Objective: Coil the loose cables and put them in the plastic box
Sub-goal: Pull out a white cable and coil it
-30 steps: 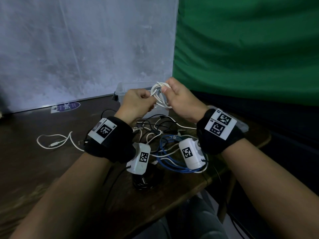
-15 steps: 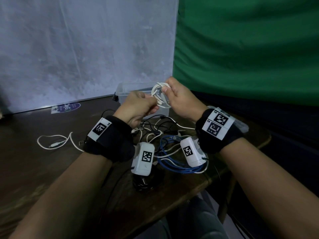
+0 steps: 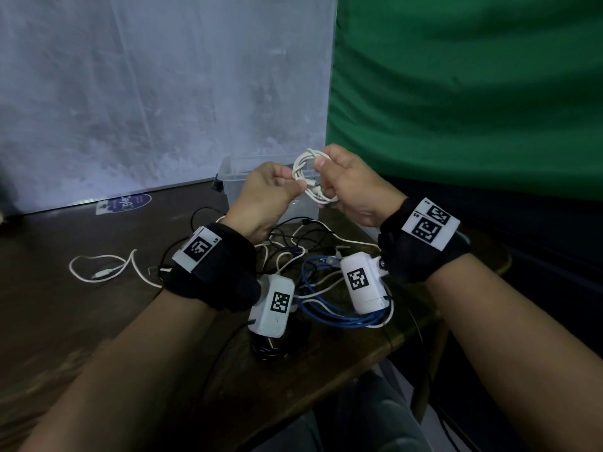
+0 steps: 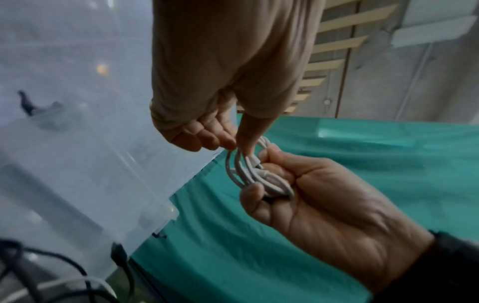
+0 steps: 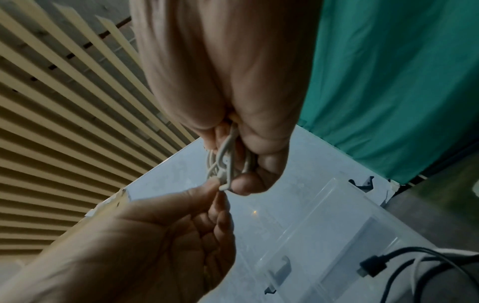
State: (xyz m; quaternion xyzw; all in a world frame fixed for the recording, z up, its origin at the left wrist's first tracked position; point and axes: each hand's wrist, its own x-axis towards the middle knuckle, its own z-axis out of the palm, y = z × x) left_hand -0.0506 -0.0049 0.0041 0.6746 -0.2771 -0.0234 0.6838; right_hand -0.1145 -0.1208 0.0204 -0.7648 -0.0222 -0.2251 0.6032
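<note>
A white cable is wound into a small coil and held in the air just in front of the clear plastic box. My right hand grips the coil, fingers curled round its loops. My left hand pinches the cable's free end against the coil between thumb and fingertips. In the right wrist view the box lies open below the hands. The left wrist view shows the box at the left.
Loose cables lie tangled on the dark wooden table: a blue one, black ones, and a white one off to the left. A green cloth hangs at the right, and the table edge is near my lap.
My left wrist has rolled and its fingers have shifted on the cable end at the coil. The right hand holds the coil in nearly the same place.
</note>
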